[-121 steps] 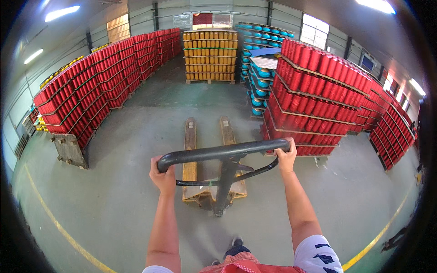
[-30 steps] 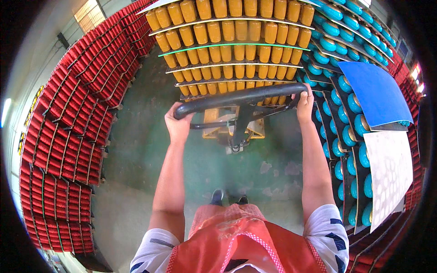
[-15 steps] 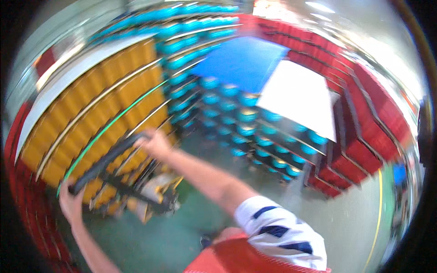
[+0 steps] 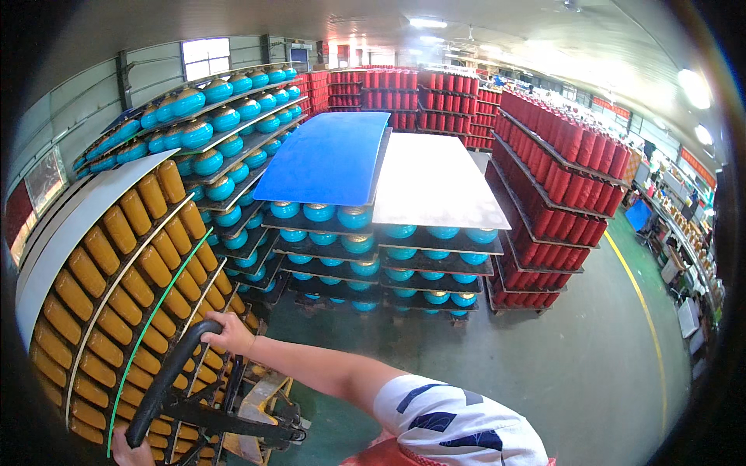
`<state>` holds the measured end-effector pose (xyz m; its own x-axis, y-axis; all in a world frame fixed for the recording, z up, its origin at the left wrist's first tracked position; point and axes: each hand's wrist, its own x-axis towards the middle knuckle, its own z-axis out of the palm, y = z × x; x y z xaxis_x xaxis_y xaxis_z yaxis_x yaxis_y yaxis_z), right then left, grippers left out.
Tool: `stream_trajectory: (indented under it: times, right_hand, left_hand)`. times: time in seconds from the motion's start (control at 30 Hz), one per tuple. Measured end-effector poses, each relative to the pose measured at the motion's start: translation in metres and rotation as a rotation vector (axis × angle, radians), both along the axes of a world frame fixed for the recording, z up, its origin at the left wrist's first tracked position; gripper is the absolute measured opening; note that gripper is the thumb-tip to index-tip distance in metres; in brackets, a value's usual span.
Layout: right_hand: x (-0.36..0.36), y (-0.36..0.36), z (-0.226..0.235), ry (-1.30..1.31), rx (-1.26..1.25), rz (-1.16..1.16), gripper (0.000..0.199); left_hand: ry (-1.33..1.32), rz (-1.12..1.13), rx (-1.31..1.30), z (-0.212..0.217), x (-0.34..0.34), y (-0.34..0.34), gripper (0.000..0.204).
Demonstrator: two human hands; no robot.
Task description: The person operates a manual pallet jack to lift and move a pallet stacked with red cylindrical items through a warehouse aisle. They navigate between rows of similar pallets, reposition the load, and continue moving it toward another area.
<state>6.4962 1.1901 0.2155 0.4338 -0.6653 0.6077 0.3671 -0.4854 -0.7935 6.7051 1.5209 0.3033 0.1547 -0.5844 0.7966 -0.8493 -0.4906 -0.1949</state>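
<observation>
My right hand (image 4: pixel 230 335) is wrapped round the upper end of a black looped pallet jack handle (image 4: pixel 162 378). Low at the left edge of the view, my left hand (image 4: pixel 130 449) grips the handle's other end, partly cut off by the dark rim. The yellow pallet jack body (image 4: pixel 260 408) shows below the handle, scuffed and partly hidden. Right beyond the handle rises a tall stack of mustard-yellow cylinders (image 4: pixel 101 311) on layered boards, topped by a pale sheet (image 4: pixel 58 221). A green strap (image 4: pixel 144 330) runs down its side.
Turquoise round jars (image 4: pixel 221 144) stand on stacked boards behind the yellow load. Ahead, lower turquoise stacks carry a blue sheet (image 4: pixel 322 159) and a white sheet (image 4: pixel 439 182). Red cylinder stacks (image 4: pixel 552 186) rise at the right. A yellow floor line (image 4: pixel 641 303) runs beside a cluttered workbench (image 4: pixel 676 225).
My view has swung up and rightward, so the stacks appear lower-left and sharper. Both hands stay on the pallet jack handle, which now sits lower in view.
</observation>
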Motion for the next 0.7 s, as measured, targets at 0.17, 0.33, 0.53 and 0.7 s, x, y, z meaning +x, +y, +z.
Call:
stream_trajectory:
  times: [0.17,0.33,0.53,0.7]
  right_hand:
    - [0.035,-0.009,0.001,-0.005,0.062,0.07,0.039]
    - [0.062,-0.02,-0.014,0.127,0.03,0.004,0.029]
    - [0.066,-0.055,-0.013,-0.024,0.014,-0.021,0.036]
    - [0.093,-0.052,-0.007,-0.047,0.058,0.119,0.043]
  left_hand:
    - [0.43,0.2,-0.015,-0.016,0.031,0.006,0.026]
    - [0.51,0.356,0.074,-0.009,0.017,0.0,0.054]
    - [0.553,0.436,0.049,0.016,-0.004,-0.041,0.03]
    - [0.494,0.508,0.048,0.017,0.008,-0.035,0.02]
